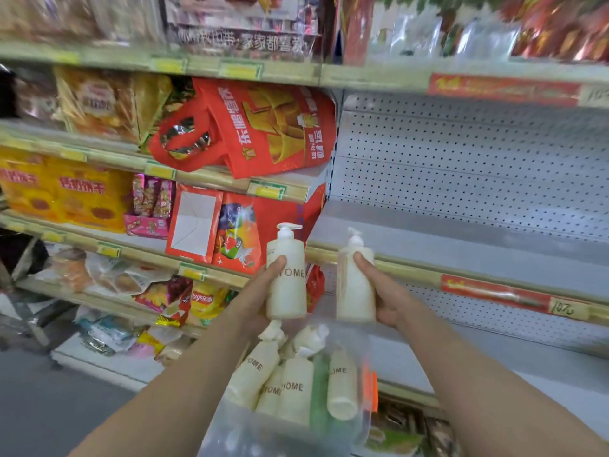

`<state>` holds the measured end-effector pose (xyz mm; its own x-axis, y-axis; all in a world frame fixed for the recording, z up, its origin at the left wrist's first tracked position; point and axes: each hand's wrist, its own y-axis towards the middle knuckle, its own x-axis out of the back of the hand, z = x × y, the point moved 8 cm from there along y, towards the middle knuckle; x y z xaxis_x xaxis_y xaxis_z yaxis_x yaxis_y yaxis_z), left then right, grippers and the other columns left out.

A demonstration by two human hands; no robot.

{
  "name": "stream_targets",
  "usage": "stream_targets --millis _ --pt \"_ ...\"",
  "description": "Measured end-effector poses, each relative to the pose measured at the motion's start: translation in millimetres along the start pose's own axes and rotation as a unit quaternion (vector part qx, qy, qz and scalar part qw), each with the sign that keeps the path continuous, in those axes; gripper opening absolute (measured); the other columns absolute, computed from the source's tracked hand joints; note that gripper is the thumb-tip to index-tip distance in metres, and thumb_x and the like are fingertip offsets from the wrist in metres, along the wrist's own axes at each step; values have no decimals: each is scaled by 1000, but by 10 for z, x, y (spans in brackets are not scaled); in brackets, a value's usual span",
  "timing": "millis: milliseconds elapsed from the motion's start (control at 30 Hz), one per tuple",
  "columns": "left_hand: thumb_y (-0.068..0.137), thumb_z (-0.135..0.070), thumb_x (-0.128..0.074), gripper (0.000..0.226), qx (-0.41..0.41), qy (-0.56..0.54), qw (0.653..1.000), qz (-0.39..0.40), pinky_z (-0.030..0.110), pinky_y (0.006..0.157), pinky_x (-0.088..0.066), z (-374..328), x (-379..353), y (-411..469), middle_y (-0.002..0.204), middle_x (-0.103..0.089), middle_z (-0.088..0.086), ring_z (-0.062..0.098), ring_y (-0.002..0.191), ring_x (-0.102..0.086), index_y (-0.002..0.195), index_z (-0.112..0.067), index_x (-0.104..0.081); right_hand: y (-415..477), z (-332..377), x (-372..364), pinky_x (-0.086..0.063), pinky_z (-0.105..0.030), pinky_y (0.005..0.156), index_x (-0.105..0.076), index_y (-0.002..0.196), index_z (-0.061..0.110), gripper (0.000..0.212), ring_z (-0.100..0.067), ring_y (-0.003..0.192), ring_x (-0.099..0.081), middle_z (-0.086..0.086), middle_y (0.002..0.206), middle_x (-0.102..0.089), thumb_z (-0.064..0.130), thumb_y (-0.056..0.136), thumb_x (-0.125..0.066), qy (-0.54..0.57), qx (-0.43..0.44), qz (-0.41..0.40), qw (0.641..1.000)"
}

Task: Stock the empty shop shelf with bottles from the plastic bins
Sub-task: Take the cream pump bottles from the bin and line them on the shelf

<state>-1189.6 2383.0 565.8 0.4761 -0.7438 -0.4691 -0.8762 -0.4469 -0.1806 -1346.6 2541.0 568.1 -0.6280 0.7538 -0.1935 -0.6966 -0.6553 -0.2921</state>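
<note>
Now both hands are full.
Left hand grips the left bottle, right hand grips the right bottle, over the bin, near the shelf; more seem to lie inside.

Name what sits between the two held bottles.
Nothing: in the head view the gap between the left bottle and the right bottle is bare, only the shelf edge behind.

a lettered cream plastic pump bottle and its twin are held upright before the empty white metal shelf; others lie slanted in a clear plastic bin.
</note>
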Motion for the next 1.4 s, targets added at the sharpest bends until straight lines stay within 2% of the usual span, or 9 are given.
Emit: stream_targets --millis 133,233,333,467,567,933,1100,1233,1400 --pt "76 -62 -63 61 -13 3 1000 22 44 72 -60 -292 -278 30 101 -75 12 28 85 -73 116 -16 -66 -101 444 52 -61 -44 67 -64 121 12 77 -29 88 -76 -14 103 -77 59 63 -80 11 35 12 999" --pt "71 -59 -66 73 -40 -9 999 22 45 78 -59 -532 -485 51 108 -72 15 29 93 -70 125 -11 -62 -183 732 66 -60 -52 82 -64 120 17 70 -32 98 -73 -18 112 -74 65 70 -76 32 58 46 997" --pt "66 -57 -68 72 -49 -14 998 30 42 68 -60 -703 -654 66 104 -74 12 27 88 -72 123 -12 -62 -267 959 58 -58 -53 85 -58 127 15 68 -37 102 -71 -20 114 -71 62 79 -73 52 65 78 994" --pt "68 -58 -68 65 -56 -25 997 53 42 67 -61 -798 -776 136 100 -76 10 24 84 -74 118 -16 -63 -336 1132 26 -54 -53 89 -56 130 12 49 -35 93 -65 -17 103 -67 28 85 -69 80 75 120 987" --pt "68 -57 -70 65 -56 -25 996 60 42 66 -61 -834 -850 193 102 -77 9 23 85 -76 118 -16 -64 -336 1169 33 -51 -56 95 -52 135 10 60 -36 101 -62 -17 109 -64 14 77 -65 66 78 130 986" --pt "68 -57 -70 66 -41 4 996 74 41 70 -60 -786 -1010 535 105 -76 9 23 87 -75 120 -17 -64 -203 1304 370 -59 -47 79 -60 127 9 73 -30 100 -72 -13 108 -75 38 64 -85 -41 133 -20 990" --pt "67 -58 -70 68 -28 22 996 76 53 82 -56 -665 -1066 709 104 -76 10 28 89 -73 119 -16 -64 -74 1358 464 -58 -53 89 -60 127 8 65 -32 105 -71 -15 114 -73 43 76 -80 -38 120 -22 992" --pt "66 -56 -72 73 -18 31 997 75 51 76 -59 -641 -1079 830 110 -75 13 31 95 -73 122 -12 -62 89 1380 485 -56 -51 88 -58 125 10 37 -32 97 -67 -12 104 -70 23 91 -61 48 101 37 993" --pt "69 -45 -76 69 -19 27 996 85 49 78 -60 -699 -1152 1037 111 -73 18 32 98 -73 122 -3 -62 325 1441 540 -50 -52 98 -55 134 2 51 -34 110 -62 -16 115 -66 17 86 -63 53 115 58 990"
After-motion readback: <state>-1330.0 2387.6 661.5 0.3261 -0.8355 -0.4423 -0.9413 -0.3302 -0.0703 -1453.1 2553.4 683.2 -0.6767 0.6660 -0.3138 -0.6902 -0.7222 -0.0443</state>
